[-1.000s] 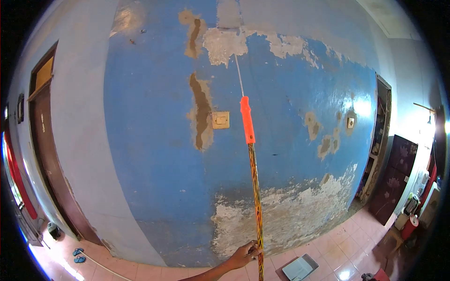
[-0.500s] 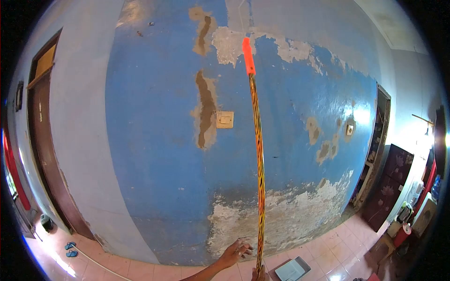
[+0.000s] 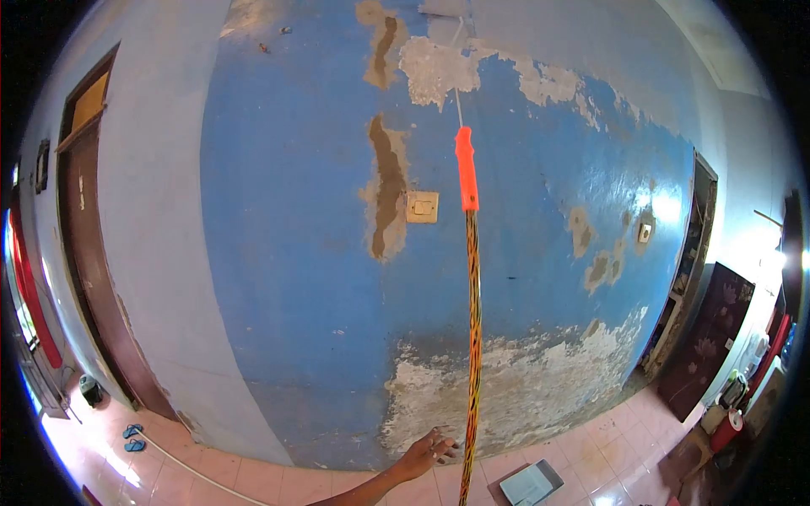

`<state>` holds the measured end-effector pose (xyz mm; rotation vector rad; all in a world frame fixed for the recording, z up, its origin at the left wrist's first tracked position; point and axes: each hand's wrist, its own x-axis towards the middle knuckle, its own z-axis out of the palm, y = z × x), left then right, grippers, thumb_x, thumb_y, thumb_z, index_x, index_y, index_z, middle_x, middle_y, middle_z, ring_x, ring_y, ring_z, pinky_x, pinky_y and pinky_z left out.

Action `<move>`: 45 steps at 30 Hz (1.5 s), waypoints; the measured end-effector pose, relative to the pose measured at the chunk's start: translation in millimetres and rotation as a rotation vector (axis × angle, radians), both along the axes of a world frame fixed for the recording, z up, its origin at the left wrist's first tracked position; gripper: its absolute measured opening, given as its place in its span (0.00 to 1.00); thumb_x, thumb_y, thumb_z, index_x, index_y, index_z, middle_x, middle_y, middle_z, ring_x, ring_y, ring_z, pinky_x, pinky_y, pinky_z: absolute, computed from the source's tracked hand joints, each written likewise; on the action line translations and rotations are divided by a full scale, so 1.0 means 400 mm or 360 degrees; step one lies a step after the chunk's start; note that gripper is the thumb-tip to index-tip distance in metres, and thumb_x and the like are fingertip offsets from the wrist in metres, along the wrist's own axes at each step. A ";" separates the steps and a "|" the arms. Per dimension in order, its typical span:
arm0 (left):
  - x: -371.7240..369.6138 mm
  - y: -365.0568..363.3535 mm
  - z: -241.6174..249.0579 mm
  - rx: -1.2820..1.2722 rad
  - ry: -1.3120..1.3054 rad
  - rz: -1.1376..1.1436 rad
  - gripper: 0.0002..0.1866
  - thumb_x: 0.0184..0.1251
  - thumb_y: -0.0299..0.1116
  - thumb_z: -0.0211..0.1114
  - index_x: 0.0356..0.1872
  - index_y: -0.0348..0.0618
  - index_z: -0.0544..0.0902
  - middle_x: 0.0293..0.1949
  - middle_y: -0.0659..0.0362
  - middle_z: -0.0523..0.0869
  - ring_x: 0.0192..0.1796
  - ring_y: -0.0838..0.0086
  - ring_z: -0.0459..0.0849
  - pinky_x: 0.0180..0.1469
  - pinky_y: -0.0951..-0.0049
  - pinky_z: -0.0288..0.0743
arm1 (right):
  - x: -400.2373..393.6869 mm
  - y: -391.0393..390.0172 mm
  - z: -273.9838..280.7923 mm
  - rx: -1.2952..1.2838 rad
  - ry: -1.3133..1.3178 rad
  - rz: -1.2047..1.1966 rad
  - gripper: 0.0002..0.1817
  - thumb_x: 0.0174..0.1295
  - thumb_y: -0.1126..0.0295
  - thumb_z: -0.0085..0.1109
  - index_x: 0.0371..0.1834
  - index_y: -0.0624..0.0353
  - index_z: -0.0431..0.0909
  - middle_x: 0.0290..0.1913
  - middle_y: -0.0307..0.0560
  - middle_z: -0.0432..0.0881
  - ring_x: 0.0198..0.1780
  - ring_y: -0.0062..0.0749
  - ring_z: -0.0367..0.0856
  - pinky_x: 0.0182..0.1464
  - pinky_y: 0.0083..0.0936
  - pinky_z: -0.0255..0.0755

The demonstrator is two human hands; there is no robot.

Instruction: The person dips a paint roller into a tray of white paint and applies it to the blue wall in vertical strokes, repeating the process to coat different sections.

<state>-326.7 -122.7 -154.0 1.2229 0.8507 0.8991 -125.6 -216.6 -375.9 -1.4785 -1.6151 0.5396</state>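
A long pole [image 3: 473,337] with a black and yellow-orange pattern rises from the bottom edge in front of the wall. Its upper end carries a bright orange-red handle [image 3: 467,169], and a thin metal rod [image 3: 459,108] runs up from that to what looks like a paint roller against the wall near the top. My left hand [image 3: 429,453] is just left of the pole, fingers loosely bent and apart, with nothing visible in them. Below the frame, my right hand and the pole's lower end are out of sight.
The blue wall [image 3: 287,253] has peeled patches and a light switch [image 3: 422,207]. A paint tray [image 3: 530,483] lies on the tiled floor at its foot. Blue sandals [image 3: 133,438] and a long pale pole [image 3: 194,479] are at left. A dark cabinet [image 3: 707,341] stands right.
The patterned pole and its orange-red handle have come down. My right hand, which gripped the pole at the bottom edge, has dropped out of view. The camera view has shifted slightly.
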 end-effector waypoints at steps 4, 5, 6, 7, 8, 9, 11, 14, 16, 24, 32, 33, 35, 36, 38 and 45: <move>0.033 -0.023 0.007 0.0138 0.0060 -0.0057 0.35 0.73 0.55 0.51 0.68 0.37 0.57 0.47 0.55 0.80 0.48 0.72 0.81 0.48 0.68 0.76 | 0.000 -0.030 -0.080 -0.0082 0.0160 0.0030 0.27 0.70 0.53 0.47 0.59 0.68 0.68 0.25 0.70 0.77 0.27 0.64 0.77 0.22 0.48 0.65; 0.038 -0.027 0.008 0.0138 0.0074 -0.0076 0.34 0.73 0.53 0.52 0.67 0.36 0.58 0.45 0.56 0.81 0.47 0.74 0.81 0.47 0.69 0.76 | -0.001 -0.031 -0.095 -0.0098 0.0203 0.0035 0.27 0.70 0.53 0.47 0.59 0.68 0.68 0.25 0.70 0.77 0.27 0.64 0.77 0.21 0.48 0.65; 0.043 -0.027 -0.002 0.0136 0.0087 -0.0079 0.34 0.73 0.53 0.52 0.67 0.36 0.58 0.45 0.56 0.81 0.47 0.74 0.81 0.47 0.69 0.76 | -0.005 -0.033 -0.111 -0.0114 0.0248 0.0040 0.27 0.70 0.53 0.47 0.59 0.68 0.68 0.25 0.70 0.77 0.27 0.64 0.77 0.21 0.48 0.65; 0.046 -0.026 -0.023 0.0142 0.0120 -0.0054 0.32 0.74 0.51 0.52 0.67 0.37 0.59 0.44 0.56 0.81 0.46 0.74 0.81 0.46 0.70 0.76 | -0.010 -0.039 -0.128 -0.0131 0.0292 0.0045 0.27 0.70 0.53 0.47 0.59 0.68 0.68 0.25 0.70 0.77 0.27 0.64 0.77 0.21 0.48 0.65; 0.047 -0.024 -0.036 0.0147 0.0150 -0.0029 0.31 0.74 0.50 0.52 0.67 0.37 0.60 0.43 0.57 0.81 0.45 0.74 0.81 0.45 0.70 0.76 | -0.014 -0.043 -0.141 -0.0150 0.0335 0.0052 0.27 0.70 0.53 0.47 0.59 0.68 0.69 0.25 0.70 0.77 0.26 0.64 0.77 0.21 0.48 0.65; 0.047 -0.023 -0.042 0.0140 0.0160 -0.0030 0.31 0.74 0.50 0.52 0.67 0.37 0.60 0.43 0.57 0.81 0.45 0.74 0.81 0.45 0.70 0.76 | -0.019 -0.052 -0.156 -0.0171 0.0375 0.0058 0.27 0.70 0.53 0.47 0.58 0.68 0.69 0.25 0.70 0.77 0.26 0.64 0.77 0.21 0.48 0.65; 0.044 -0.029 -0.050 0.0207 0.0152 -0.0056 0.33 0.74 0.51 0.52 0.68 0.38 0.59 0.43 0.57 0.81 0.45 0.73 0.80 0.44 0.71 0.77 | -0.026 -0.070 -0.180 -0.0213 0.0450 0.0070 0.26 0.70 0.54 0.47 0.58 0.68 0.69 0.25 0.70 0.77 0.26 0.64 0.77 0.21 0.48 0.65; 0.040 -0.039 -0.016 0.0208 0.0130 -0.0040 0.33 0.74 0.51 0.52 0.69 0.37 0.58 0.43 0.56 0.79 0.46 0.72 0.80 0.44 0.71 0.77 | -0.024 -0.079 -0.193 -0.0258 0.0537 0.0086 0.26 0.70 0.54 0.47 0.58 0.67 0.69 0.25 0.70 0.77 0.26 0.63 0.77 0.21 0.47 0.65; 0.037 -0.054 0.023 0.0197 0.0090 0.0009 0.34 0.74 0.52 0.51 0.69 0.36 0.58 0.46 0.54 0.79 0.47 0.70 0.80 0.46 0.70 0.76 | -0.025 -0.080 -0.194 -0.0278 0.0588 0.0090 0.26 0.70 0.54 0.48 0.58 0.67 0.69 0.25 0.70 0.77 0.26 0.63 0.77 0.21 0.47 0.65; -0.012 0.012 -0.081 0.0431 0.0324 0.0195 0.36 0.74 0.56 0.47 0.69 0.35 0.60 0.62 0.47 0.72 0.60 0.64 0.74 0.58 0.69 0.68 | -0.118 0.074 0.352 0.0288 -0.0213 -0.0026 0.21 0.69 0.59 0.52 0.56 0.64 0.73 0.22 0.62 0.79 0.21 0.53 0.77 0.19 0.41 0.65; -0.070 -0.034 -0.015 0.0198 0.0167 0.0318 0.32 0.74 0.56 0.48 0.60 0.33 0.71 0.57 0.48 0.76 0.61 0.63 0.74 0.57 0.66 0.71 | -0.193 0.116 0.751 -0.0394 -0.0081 0.0072 0.14 0.69 0.66 0.48 0.47 0.68 0.64 0.26 0.64 0.79 0.24 0.51 0.81 0.22 0.40 0.72; -0.080 -0.032 -0.018 0.0204 0.0161 0.0317 0.32 0.74 0.56 0.48 0.60 0.33 0.71 0.57 0.48 0.76 0.61 0.63 0.74 0.57 0.66 0.71 | -0.189 0.157 0.732 -0.0148 -0.0119 0.0045 0.18 0.71 0.62 0.46 0.49 0.69 0.65 0.25 0.64 0.78 0.26 0.56 0.79 0.24 0.44 0.70; -0.095 -0.026 -0.032 0.0150 0.0158 0.0284 0.36 0.73 0.56 0.50 0.65 0.30 0.63 0.56 0.50 0.77 0.60 0.64 0.75 0.55 0.65 0.74 | -0.186 0.186 0.739 0.0101 -0.0160 0.0014 0.22 0.72 0.58 0.44 0.50 0.70 0.67 0.24 0.63 0.77 0.27 0.61 0.78 0.27 0.48 0.68; -0.098 -0.018 -0.039 0.0155 0.0155 0.0280 0.36 0.73 0.56 0.50 0.65 0.30 0.63 0.56 0.50 0.77 0.60 0.64 0.75 0.55 0.65 0.74 | -0.191 0.188 0.796 0.0108 -0.0132 0.0025 0.22 0.71 0.57 0.44 0.50 0.71 0.68 0.23 0.65 0.77 0.27 0.62 0.78 0.26 0.49 0.68; -0.098 -0.004 -0.054 0.0060 0.0055 0.0296 0.43 0.71 0.58 0.51 0.69 0.27 0.52 0.57 0.50 0.77 0.59 0.65 0.75 0.55 0.67 0.74 | -0.199 0.197 0.888 0.0121 -0.0107 0.0033 0.22 0.71 0.57 0.44 0.49 0.71 0.68 0.22 0.67 0.77 0.26 0.63 0.79 0.25 0.49 0.68; -0.093 -0.007 -0.081 0.0103 0.0012 0.0310 0.49 0.69 0.60 0.53 0.69 0.22 0.45 0.57 0.50 0.77 0.59 0.67 0.75 0.55 0.69 0.73 | -0.218 0.233 1.073 0.0147 0.0013 -0.0007 0.22 0.72 0.57 0.43 0.50 0.70 0.67 0.22 0.63 0.76 0.26 0.60 0.79 0.24 0.46 0.69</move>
